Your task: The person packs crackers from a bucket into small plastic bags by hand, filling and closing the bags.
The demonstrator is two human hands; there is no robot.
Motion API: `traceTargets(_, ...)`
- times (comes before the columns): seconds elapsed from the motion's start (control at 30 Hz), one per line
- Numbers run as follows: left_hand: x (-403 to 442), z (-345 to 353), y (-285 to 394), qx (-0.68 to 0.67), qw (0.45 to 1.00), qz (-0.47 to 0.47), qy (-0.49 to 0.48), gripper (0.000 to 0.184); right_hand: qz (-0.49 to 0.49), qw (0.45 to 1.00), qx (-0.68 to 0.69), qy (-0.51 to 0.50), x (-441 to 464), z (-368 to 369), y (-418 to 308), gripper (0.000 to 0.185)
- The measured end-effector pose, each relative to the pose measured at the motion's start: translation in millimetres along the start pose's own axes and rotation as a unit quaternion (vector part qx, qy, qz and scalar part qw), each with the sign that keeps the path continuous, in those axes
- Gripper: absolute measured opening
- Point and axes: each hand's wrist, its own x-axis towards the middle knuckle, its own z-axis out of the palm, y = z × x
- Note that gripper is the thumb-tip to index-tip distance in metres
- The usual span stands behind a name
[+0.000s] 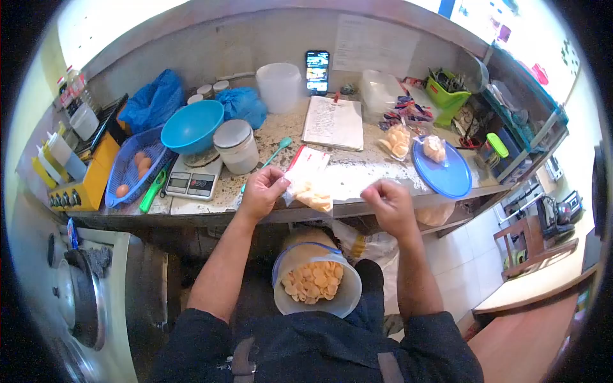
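Observation:
My left hand [262,193] pinches the edge of a small clear plastic bag [313,196] that holds some pale orange chips, at the front edge of the counter. To the right of the bag, apart from it, is my right hand [388,203] with its fingers curled closed; whatever they may hold is hidden. Below and between my hands, a white bucket [350,300] stands between my legs with many round, pale orange chips [313,281] inside. A red-and-white packet [311,159] lies just behind the small bag.
Left on the counter [281,137] are a kitchen scale [193,182], a turquoise bowl [191,126], a white-lidded jar [235,148] and a blue egg basket [131,171]. An open notebook [333,124] and phone [317,72] are behind. At right, filled bags [396,142] adjoin a blue lid [447,175].

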Motion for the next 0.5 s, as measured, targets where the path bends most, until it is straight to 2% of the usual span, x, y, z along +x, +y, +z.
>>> traceTargets(0.03, 6.0, -3.6, 4.4, -0.017, 1.0, -0.009, 0.009, 0.008, 0.094, 0.989, 0.017, -0.114, -8.7, -4.6, 7.7, 0.036)
traceTargets(0.07, 8.9, -6.3, 6.9, -0.036, 0.999, -0.022, 0.016, 0.006, 0.19, 0.955, 0.036, -0.226, -22.7, -2.8, 14.4, 0.041)
traceTargets(0.1, -36.8, 5.1, -3.4, -0.043, 0.995, -0.093, 0.016, 0.006, 0.229, 0.939, -0.001, -0.257, -86.7, 1.6, 23.8, 0.053)
traceTargets(0.13, -30.3, 3.0, -7.8, -0.075, 0.994, -0.068, 0.028, 0.007, 0.194, 0.941, -0.036, -0.275, -110.4, 8.2, 40.2, 0.076)
traceTargets(0.17, -18.8, 3.1, -12.3, -0.11, 0.992, -0.036, 0.042, 0.007, 0.156, 0.934, -0.029, -0.321, -141.4, 27.5, 84.4, 0.088)
traceTargets(0.2, -7.8, 4.0, -10.3, -0.141, 0.989, -0.014, 0.045, 0.006, 0.168, 0.906, -0.059, -0.385, -160.5, 43.0, 106.0, 0.083)
traceTargets(0.23, -1.7, 6.5, -5.8, -0.144, 0.989, -0.014, 0.043, 0.006, 0.214, 0.883, -0.152, -0.389, -164.9, 50.3, 82.9, 0.069)
traceTargets(0.3, -1.4, 9.7, 2.3, -0.197, 0.978, -0.039, 0.064, 0.007, 0.245, 0.869, -0.194, -0.385, -170.0, 54.5, 89.7, 0.063)
traceTargets(0.33, 2.3, 14.6, 11.4, -0.234, 0.966, -0.066, 0.092, 0.008, 0.207, 0.884, -0.199, -0.368, -166.5, 54.6, 91.1, 0.064)
traceTargets(0.4, -0.4, 18.5, 21.6, -0.203, 0.968, -0.119, 0.092, 0.008, 0.149, 0.899, -0.201, -0.359, -158.1, 57.2, 92.4, 0.061)
traceTargets(0.43, 0.6, 17.8, 20.5, -0.18, 0.969, -0.141, 0.093, 0.009, 0.154, 0.898, -0.199, -0.359, -152.4, 58.9, 89.3, 0.061)
traceTargets(0.5, -13.7, -2.4, 1.2, -0.087, 0.987, -0.132, 0.009, 0.009, 0.098, 0.86, -0.246, -0.435, -132.4, 66.8, 86.9, 0.06)
